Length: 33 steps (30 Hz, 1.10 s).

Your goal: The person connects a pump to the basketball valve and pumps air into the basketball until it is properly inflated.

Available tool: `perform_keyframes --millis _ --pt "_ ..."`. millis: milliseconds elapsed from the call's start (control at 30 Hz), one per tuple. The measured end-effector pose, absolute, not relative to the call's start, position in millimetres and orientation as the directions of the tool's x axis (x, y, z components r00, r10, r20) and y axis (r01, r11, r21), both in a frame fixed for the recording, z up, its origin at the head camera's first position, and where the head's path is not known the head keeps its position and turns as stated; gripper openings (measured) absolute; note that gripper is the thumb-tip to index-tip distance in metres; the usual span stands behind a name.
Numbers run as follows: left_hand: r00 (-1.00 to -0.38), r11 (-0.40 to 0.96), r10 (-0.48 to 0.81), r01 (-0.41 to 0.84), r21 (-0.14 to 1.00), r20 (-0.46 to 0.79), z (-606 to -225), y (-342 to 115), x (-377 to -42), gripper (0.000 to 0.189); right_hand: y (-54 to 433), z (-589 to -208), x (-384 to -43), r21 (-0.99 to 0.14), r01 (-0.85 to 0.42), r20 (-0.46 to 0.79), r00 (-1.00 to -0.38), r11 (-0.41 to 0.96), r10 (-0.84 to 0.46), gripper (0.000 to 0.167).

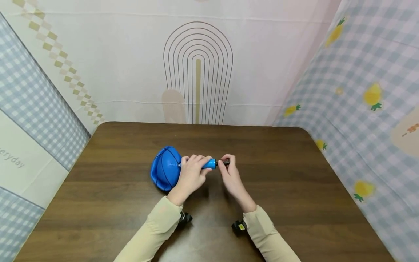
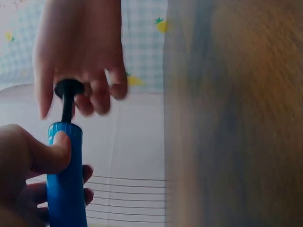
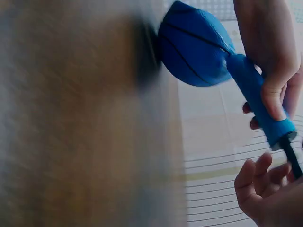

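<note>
Pump (image 1: 210, 164) is held crosswise over the dark wooden table (image 1: 294, 189), between a blue ball (image 1: 168, 167) and the right hand (image 1: 231, 176). The blue barrel (image 2: 66, 194) is gripped by the left hand (image 1: 193, 174), whose fingers are closed narrowly round it; in the left wrist view the thumb is laid on one face, and fingertips are seen past the far edge. A stretch of black rod (image 2: 67, 109) is left exposed beyond the barrel, and the black handle (image 2: 69, 88) at its end is held within the right hand, with the thumb to one side and the other fingers loosely curled on the other. How firmly it is pressed cannot be told.

The ball, marked with black lines, is seen left of the left hand, its outer side folded inward. It is met by the pump's pale tip (image 1: 179, 165); how deep the tip is seated cannot be made out.

Both forearms are covered by pale sleeves (image 1: 150, 233), and a small black device (image 1: 184, 219) is worn at each wrist. The table is backed by a white cloth (image 1: 131, 65) printed with nested arches, and flanked on the right by a checked cloth (image 1: 353, 120) patterned with yellow fruit.
</note>
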<state>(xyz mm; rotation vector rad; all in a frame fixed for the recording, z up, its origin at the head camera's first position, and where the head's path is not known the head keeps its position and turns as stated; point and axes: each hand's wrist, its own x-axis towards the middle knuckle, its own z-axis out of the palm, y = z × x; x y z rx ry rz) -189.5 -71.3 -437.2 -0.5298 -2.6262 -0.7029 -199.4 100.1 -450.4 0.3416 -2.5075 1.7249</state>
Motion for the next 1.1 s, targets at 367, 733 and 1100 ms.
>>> perform_keyframes --millis 367,733,1100 --pt "-0.885 0.797 0.201 0.397 0.455 0.421 -431 -89 -192 0.034 130 -440 -211 -0.945 -0.195 0.198 -0.980 0.263 -0.014 0.023" --pt "-0.864 0.786 0.265 0.450 0.424 0.428 -439 -73 -186 0.034 120 -454 -197 -0.909 -0.181 0.114 -0.975 0.377 -0.193 0.019" --pt "-0.862 0.807 0.210 0.419 0.415 0.461 -438 -70 -185 0.031 121 -454 -203 -0.946 -0.176 0.137 -0.979 0.273 -0.154 0.033"
